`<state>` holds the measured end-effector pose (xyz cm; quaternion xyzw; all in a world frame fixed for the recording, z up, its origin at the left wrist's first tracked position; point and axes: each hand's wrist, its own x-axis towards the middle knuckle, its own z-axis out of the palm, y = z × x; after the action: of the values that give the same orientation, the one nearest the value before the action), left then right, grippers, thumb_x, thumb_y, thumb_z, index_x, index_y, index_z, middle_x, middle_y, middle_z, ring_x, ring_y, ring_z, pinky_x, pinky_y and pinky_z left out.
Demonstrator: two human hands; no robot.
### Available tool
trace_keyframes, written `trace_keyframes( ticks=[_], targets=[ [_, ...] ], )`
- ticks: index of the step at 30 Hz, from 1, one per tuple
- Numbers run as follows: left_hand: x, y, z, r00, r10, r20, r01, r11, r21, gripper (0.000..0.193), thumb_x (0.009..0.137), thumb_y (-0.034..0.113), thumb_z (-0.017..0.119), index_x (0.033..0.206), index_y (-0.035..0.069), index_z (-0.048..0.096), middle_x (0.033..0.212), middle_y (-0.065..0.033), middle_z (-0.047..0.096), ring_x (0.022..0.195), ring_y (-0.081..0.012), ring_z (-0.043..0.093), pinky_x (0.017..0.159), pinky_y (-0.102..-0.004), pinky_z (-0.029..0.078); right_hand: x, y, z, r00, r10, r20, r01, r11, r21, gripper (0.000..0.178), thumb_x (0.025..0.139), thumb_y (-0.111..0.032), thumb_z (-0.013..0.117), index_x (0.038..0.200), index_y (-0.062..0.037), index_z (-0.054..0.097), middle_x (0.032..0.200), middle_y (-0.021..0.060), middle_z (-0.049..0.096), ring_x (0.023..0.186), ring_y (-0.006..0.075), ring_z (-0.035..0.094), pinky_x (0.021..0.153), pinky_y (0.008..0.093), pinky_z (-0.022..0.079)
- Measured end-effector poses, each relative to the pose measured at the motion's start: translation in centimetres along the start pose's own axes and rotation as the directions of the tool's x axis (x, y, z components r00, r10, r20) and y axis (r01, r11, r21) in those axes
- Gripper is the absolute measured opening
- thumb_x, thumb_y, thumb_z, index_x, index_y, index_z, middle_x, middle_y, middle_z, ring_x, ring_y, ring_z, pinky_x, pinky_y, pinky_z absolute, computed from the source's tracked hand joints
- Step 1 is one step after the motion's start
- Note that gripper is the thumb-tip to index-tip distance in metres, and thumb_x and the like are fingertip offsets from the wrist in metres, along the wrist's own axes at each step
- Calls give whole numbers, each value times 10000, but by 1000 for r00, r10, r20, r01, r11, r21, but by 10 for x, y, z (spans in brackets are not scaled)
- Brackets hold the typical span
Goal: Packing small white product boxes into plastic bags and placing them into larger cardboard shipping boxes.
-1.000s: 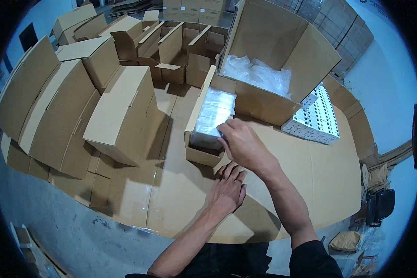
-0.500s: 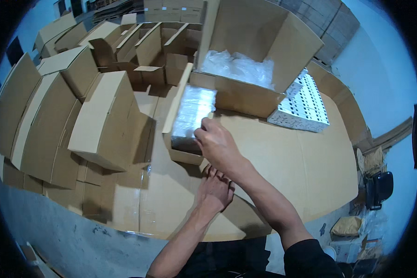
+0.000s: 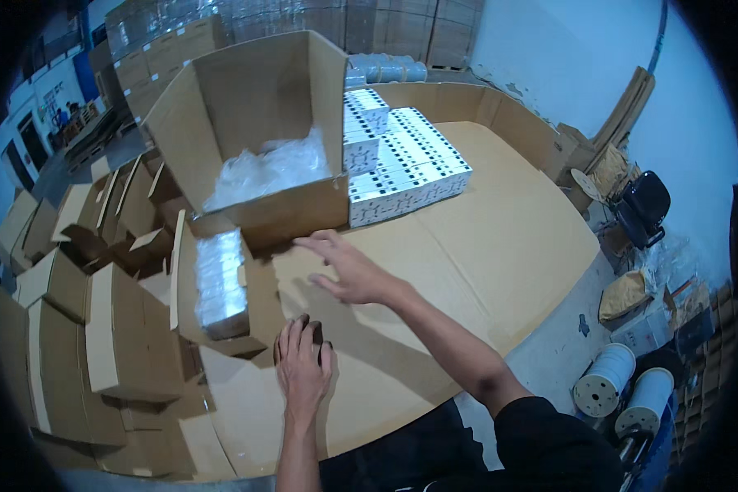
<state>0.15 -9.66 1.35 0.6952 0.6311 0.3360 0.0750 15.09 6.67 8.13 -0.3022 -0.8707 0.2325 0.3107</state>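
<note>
A small cardboard carton [image 3: 266, 305] stands on the cardboard-covered table with its top flaps up, filled with shiny packs wrapped in clear plastic [image 3: 220, 283]. To the right of it my right hand [image 3: 348, 269] hovers over the table, thumb and fingers apart, holding nothing. My left hand [image 3: 303, 369] lies low near the carton's near right corner, its fingers stretched out over the table; no object shows in it. Behind the small carton, a large open carton [image 3: 283, 220] contains crumpled clear plastic bags [image 3: 269, 170]. White boxes with black dots [image 3: 410, 168] are stacked beside the large carton.
Several upright brown cartons [image 3: 131, 336] crowd the left side. A low cardboard wall [image 3: 500, 115] edges the table's far right. Beyond the table on the right are a black chair [image 3: 641, 205] and white cable spools [image 3: 605, 379] on the floor.
My right hand has come away from the wrapped packs and its fingers have spread. The view has turned to the right, so the cartons appear farther left; my left hand stays near the small carton.
</note>
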Motion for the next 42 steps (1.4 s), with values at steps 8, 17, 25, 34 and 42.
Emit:
trace_keyframes(
  ticks=[8, 17, 25, 34, 42],
  targets=[
    [49, -8, 24, 998, -52, -25, 53, 998, 22, 371, 896, 148, 636, 1248, 33, 618, 1403, -167, 547, 1366, -386, 439, 1175, -506, 309, 1, 114, -118, 915, 231, -330, -293, 944, -150, 475, 854, -65, 667, 1314, -66, 552, 1195, 180, 591, 1092, 381, 619, 943, 450, 520],
    [107, -14, 43, 989, -107, -106, 113, 992, 51, 287, 891, 107, 638, 1166, 24, 634, 1340, -177, 590, 1324, -373, 488, 1156, -491, 336, 113, 209, -176, 874, 311, -373, -442, 828, -345, 645, 853, -16, 574, 1468, -131, 421, 1336, 229, 510, 1142, 445, 606, 939, 528, 526],
    [120, -20, 51, 986, -130, -103, 135, 990, 39, 272, 879, 108, 641, 1142, 36, 644, 1304, -157, 609, 1316, -366, 496, 1138, -497, 352, 148, 261, -176, 854, 233, -466, -393, 875, -283, 536, 876, -57, 682, 1365, -162, 489, 1364, 182, 507, 1152, 436, 602, 956, 517, 510],
    [122, -21, 51, 989, -106, -101, 113, 991, 73, 286, 874, 100, 641, 1154, 40, 636, 1326, -153, 592, 1310, -367, 500, 1137, -501, 355, 143, 273, -172, 866, 97, -490, -271, 915, -297, 445, 849, -9, 698, 1256, -95, 541, 1197, 154, 617, 1123, 387, 610, 939, 479, 506],
    [117, -22, 49, 990, -96, -104, 102, 993, 52, 273, 880, 95, 642, 1146, 35, 630, 1299, -163, 595, 1294, -368, 506, 1121, -495, 365, 103, 244, -174, 819, 112, -563, -241, 957, -160, 330, 856, 16, 665, 1172, -55, 598, 1170, 163, 647, 1101, 393, 618, 933, 470, 506]
  ],
)
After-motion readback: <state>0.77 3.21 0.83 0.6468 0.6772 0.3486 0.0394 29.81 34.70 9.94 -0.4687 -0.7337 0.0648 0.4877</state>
